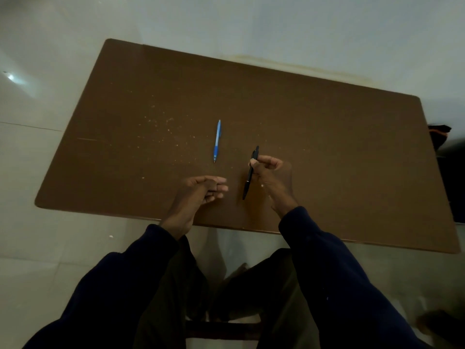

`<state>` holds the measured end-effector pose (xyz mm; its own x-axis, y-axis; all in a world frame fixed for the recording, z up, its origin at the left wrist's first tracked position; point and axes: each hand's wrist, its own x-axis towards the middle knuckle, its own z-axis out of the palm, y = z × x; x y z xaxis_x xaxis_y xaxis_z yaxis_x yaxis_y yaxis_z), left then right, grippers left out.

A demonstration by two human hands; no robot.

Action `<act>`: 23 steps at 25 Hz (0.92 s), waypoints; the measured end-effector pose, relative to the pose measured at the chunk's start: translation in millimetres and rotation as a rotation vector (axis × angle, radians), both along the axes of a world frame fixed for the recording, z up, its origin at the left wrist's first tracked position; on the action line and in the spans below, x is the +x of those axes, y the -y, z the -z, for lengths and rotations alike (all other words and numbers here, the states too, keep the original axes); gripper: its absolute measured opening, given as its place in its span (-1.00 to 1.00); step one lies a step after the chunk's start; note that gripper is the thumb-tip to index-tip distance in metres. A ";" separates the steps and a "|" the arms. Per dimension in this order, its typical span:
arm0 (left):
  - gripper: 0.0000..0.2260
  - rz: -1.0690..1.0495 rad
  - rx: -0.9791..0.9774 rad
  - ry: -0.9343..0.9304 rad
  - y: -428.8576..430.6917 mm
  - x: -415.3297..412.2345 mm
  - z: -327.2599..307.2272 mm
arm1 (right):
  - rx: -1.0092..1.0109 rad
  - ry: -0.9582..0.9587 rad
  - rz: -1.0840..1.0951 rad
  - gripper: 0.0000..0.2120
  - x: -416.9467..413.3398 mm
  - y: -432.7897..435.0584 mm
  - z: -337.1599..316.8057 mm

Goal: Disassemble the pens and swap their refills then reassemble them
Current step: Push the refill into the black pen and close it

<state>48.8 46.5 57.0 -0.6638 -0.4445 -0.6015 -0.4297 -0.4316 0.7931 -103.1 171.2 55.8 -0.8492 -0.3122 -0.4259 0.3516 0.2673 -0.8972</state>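
A blue pen [217,140] lies alone near the middle of the brown table [151,96], its tip pointing toward me. A black pen [249,177] hangs just above the table, held near its upper half between the thumb and fingers of my right hand [271,176]; its tip points down toward me. My left hand [203,188] hovers to the left of the black pen with the fingers loosely curled and nothing in it. Both pens look whole.
Pale specks are scattered over the table's left middle. The table's near edge [226,226] runs just above my knees. A dark object [439,136] sits beyond the right edge, on the pale tiled floor [37,235].
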 end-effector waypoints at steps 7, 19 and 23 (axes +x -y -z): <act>-0.78 -0.008 -0.009 0.029 0.2 -1.7 2.3 | 0.035 -0.013 -0.043 -0.90 -0.7 5.7 -4.0; -0.77 0.105 0.014 -0.015 -15.5 5.6 -2.2 | -0.418 0.209 -0.009 -0.79 4.5 4.4 -36.9; -0.61 0.142 0.128 -0.102 -26.0 16.1 -26.2 | -0.726 0.396 0.014 -0.66 7.6 -1.3 -74.3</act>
